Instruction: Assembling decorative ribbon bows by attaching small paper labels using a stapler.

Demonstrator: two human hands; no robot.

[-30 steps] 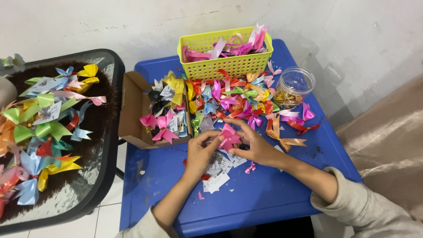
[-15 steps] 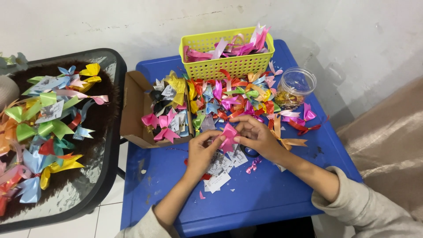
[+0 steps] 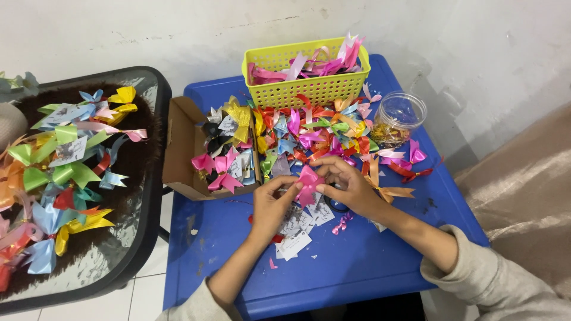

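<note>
A pink ribbon bow (image 3: 308, 181) is pinched between my left hand (image 3: 270, 205) and my right hand (image 3: 351, 185) over the blue table (image 3: 357, 267). Both hands have fingertips closed on the bow. Under them lie several small white paper cards (image 3: 295, 238) and bits of ribbon. A heap of mixed coloured ribbon bows (image 3: 318, 134) spreads just beyond the hands.
A yellow plastic basket (image 3: 306, 83) with pink ribbons stands at the back. A clear plastic jar (image 3: 399, 119) sits at the right. An open cardboard box (image 3: 184, 148) holds bows on cards. A dark glass side table (image 3: 128, 238) to the left carries several more bows.
Both hands with the pink bow have shifted slightly up and to the right, away from the paper cards. Nothing else moved.
</note>
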